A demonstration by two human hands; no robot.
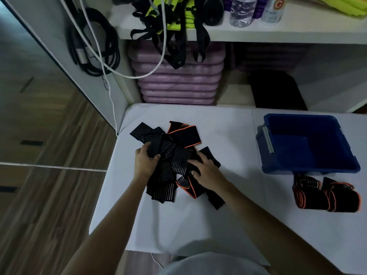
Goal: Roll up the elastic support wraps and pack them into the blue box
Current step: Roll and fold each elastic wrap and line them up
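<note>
Left hand (144,163) grips a wrap (154,147); right hand (206,171) rests on pile (174,161).

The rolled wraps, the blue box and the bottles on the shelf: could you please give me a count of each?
Rolled wraps with orange trim, on the table beside the box: 2
Blue box, nothing visible inside: 1
Bottles on the shelf: 2
Total: 5
</note>
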